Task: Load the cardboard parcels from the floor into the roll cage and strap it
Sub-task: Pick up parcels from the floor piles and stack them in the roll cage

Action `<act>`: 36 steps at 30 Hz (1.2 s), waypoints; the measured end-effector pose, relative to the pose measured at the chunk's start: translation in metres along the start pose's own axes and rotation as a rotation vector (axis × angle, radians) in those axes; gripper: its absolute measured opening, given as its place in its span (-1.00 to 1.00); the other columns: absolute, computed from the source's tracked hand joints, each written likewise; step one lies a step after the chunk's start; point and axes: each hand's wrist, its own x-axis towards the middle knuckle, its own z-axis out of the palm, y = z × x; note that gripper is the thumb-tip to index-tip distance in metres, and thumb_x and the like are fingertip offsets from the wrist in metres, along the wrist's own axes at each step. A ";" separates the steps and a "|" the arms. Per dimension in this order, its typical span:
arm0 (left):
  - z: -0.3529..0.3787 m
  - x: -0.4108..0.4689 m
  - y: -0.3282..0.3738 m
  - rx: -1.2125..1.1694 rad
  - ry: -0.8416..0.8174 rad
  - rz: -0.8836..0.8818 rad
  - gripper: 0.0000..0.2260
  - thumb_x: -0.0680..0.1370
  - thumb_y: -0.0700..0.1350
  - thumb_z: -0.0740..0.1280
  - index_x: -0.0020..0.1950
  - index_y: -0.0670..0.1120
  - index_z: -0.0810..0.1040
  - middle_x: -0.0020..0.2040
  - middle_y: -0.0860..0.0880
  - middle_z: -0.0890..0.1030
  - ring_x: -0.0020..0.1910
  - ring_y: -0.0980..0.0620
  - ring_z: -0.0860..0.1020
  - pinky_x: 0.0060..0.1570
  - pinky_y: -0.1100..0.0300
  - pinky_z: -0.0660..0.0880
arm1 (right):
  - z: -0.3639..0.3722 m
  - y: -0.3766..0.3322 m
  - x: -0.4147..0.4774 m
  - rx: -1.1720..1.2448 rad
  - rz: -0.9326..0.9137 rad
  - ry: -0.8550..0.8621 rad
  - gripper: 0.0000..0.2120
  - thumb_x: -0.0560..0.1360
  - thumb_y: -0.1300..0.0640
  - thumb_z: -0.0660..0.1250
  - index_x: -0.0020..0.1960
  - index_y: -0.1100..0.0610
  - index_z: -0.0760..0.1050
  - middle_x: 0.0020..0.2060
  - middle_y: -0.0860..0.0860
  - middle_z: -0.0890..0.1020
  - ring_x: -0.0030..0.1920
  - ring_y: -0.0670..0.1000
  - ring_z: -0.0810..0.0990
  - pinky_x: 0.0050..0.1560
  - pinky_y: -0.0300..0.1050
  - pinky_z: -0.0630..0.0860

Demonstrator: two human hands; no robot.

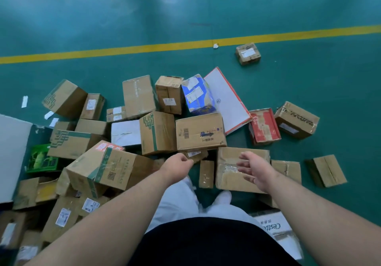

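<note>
Several cardboard parcels lie heaped on the green floor [309,84]. My left hand [179,162] hangs above the heap with loosely curled fingers and holds nothing. My right hand [254,169] hovers open, fingers spread, over a wide flat brown parcel [227,175]. Just beyond my hands lies a brown parcel with an arrow print [200,132]. A green-taped parcel [103,169] tilts at the left. The roll cage is not in view.
A yellow line [144,48] crosses the floor beyond the heap. One small parcel [248,54] sits alone near it. A white board with a red edge [225,99] and a red box [265,126] lie at the right. My white shoes [223,197] stand between parcels.
</note>
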 end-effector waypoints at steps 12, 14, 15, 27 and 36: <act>-0.099 0.138 0.063 0.281 -0.164 0.135 -0.85 0.64 0.00 0.26 0.11 -0.02 0.57 0.03 0.02 0.63 -0.03 0.05 0.60 -0.05 0.11 0.58 | 0.077 -0.111 0.075 0.036 0.121 0.074 -0.72 0.66 -0.08 0.20 0.20 0.07 0.53 0.05 0.00 0.64 0.07 0.02 0.60 0.06 -0.04 0.47; -0.125 0.164 0.071 0.346 -0.196 0.147 -0.82 0.64 0.02 0.26 0.10 -0.03 0.58 0.02 0.01 0.64 -0.03 0.02 0.61 -0.03 0.09 0.59 | 0.094 -0.131 0.083 0.042 0.140 0.095 -0.72 0.66 -0.08 0.20 0.20 0.07 0.54 0.02 0.00 0.63 0.02 0.02 0.58 -0.02 -0.07 0.46; -0.139 0.177 0.076 0.392 -0.197 0.158 -0.81 0.65 0.03 0.26 0.10 -0.04 0.58 0.01 0.01 0.63 -0.03 0.01 0.61 -0.04 0.11 0.57 | 0.102 -0.142 0.087 0.042 0.141 0.099 -0.72 0.65 -0.08 0.20 0.21 0.06 0.53 0.02 0.00 0.63 0.01 0.01 0.58 -0.06 -0.09 0.45; -0.190 0.269 0.165 0.453 -0.187 0.153 -0.82 0.66 0.01 0.24 0.13 -0.07 0.52 -0.01 -0.02 0.56 0.00 -0.03 0.51 -0.02 0.13 0.40 | 0.117 -0.197 0.133 0.007 0.167 0.130 -0.78 0.64 -0.04 0.24 0.15 0.08 0.51 0.03 0.04 0.63 -0.07 0.03 0.55 -0.07 -0.08 0.44; -0.103 0.335 0.190 0.309 -0.248 -0.003 -0.77 0.65 -0.01 0.27 0.15 -0.12 0.61 0.08 -0.09 0.66 0.07 -0.06 0.60 0.11 0.05 0.54 | 0.024 -0.195 0.264 -0.130 0.229 0.194 -0.82 0.56 0.02 0.25 0.01 0.09 0.55 -0.09 0.08 0.64 -0.13 0.09 0.56 -0.09 0.00 0.48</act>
